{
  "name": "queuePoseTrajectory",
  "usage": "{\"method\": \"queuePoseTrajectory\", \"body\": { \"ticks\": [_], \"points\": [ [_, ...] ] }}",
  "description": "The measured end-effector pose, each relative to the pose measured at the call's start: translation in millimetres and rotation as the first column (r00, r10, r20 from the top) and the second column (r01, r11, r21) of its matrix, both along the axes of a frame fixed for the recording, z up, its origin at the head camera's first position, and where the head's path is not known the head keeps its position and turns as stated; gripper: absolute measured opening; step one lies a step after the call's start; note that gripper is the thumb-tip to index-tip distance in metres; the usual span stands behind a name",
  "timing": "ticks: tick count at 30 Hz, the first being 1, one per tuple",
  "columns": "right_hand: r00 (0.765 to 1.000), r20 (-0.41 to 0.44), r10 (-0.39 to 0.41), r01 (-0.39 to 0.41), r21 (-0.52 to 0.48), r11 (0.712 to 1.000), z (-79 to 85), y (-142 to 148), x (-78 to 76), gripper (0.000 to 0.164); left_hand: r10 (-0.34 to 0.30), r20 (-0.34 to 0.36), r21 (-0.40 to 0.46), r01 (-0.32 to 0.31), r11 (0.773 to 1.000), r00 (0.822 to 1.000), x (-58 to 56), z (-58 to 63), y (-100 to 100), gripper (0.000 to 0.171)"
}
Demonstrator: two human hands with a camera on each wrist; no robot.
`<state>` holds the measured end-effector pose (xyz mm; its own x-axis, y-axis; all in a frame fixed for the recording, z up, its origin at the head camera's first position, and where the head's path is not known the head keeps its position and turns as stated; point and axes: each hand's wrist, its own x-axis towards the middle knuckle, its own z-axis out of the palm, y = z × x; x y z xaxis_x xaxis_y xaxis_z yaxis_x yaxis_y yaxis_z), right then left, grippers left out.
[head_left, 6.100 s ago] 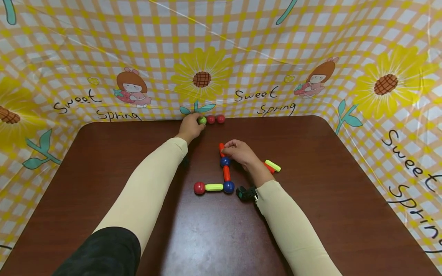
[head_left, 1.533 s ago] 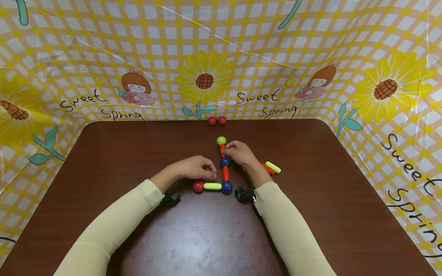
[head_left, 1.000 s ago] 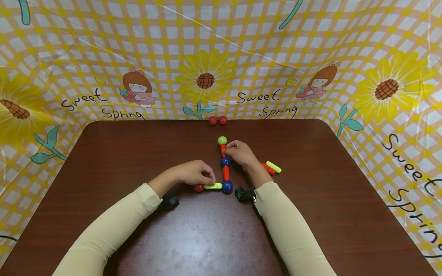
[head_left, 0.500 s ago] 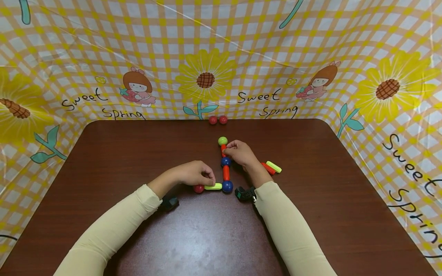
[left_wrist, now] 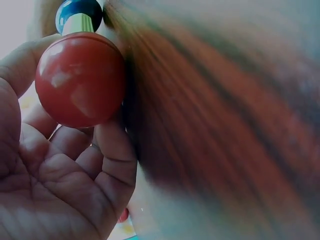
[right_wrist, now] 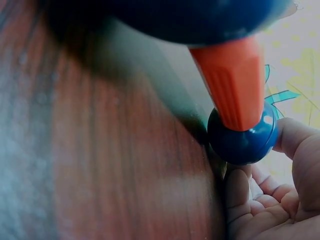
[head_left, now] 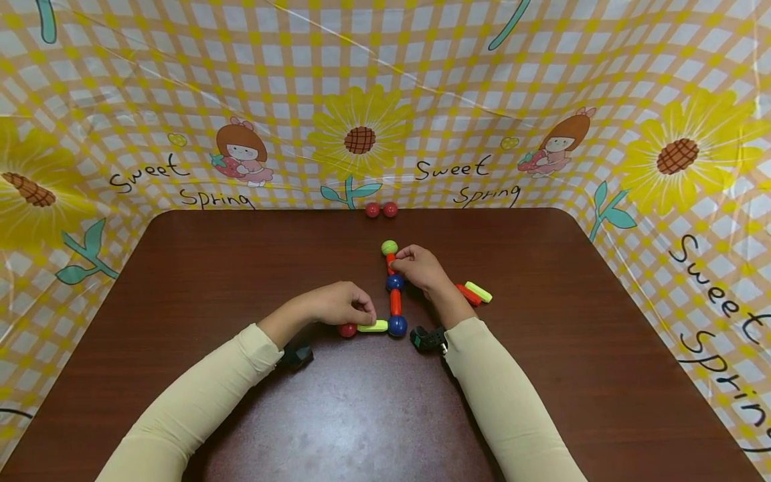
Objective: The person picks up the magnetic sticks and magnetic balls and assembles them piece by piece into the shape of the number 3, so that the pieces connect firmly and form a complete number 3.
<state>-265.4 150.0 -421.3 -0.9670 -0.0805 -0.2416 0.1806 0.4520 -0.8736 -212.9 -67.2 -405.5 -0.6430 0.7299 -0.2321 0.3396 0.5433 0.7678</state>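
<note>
An L-shaped chain of ball-and-rod building toy pieces lies on the table. Its near arm runs from a red ball [left_wrist: 80, 80] through a yellow-green rod [head_left: 377, 326] to a blue ball [head_left: 397, 326]. From there an orange-red rod [head_left: 395, 302], a second blue ball [right_wrist: 243, 137], another orange-red rod [head_left: 391, 258] and a green ball [head_left: 389, 248] lead away. My left hand [head_left: 338, 302] pinches the yellow-green rod beside the red ball, partly covering both. My right hand [head_left: 421, 269] pinches the far orange-red rod, just below the green ball.
Two red balls [head_left: 381, 210] sit at the table's back edge against the checked cloth [head_left: 458, 134]. Right of my right wrist lie a loose yellow-green rod [head_left: 478, 292] and an orange-red rod [head_left: 469, 295], side by side. Each wrist wears a black strapped device [head_left: 427, 339].
My left hand brought the green ball from the back edge to the chain's far end, then returned and took hold of the yellow-green rod. My right hand has stayed on its rod.
</note>
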Motion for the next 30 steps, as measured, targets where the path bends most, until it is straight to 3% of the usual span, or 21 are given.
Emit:
{"method": "queuePoseTrajectory", "body": {
  "ticks": [14, 24, 30],
  "points": [
    [0.999, 0.026, -0.021, 0.023, -0.069, 0.997, 0.5, 4.8, 0.7, 0.024, 0.080, 0.047, 0.058, -0.082, 0.995, 0.996, 8.5, -2.9, -12.7, 0.016],
    [0.998, 0.054, 0.026, -0.017, -0.165, 0.986, 3.6, 11.9, 1.7, 0.025, 0.126, 0.054, 0.086, -0.131, 0.988, 0.991, 20.7, -5.5, -34.7, 0.023],
    [0.996, 0.006, 0.085, -0.084, -0.121, 0.989, 9.9, 22.6, 7.9, 0.027, 0.161, 0.047, 0.084, -0.165, 0.983, 0.986, 27.5, -2.0, -39.9, 0.026]
  ]
}}
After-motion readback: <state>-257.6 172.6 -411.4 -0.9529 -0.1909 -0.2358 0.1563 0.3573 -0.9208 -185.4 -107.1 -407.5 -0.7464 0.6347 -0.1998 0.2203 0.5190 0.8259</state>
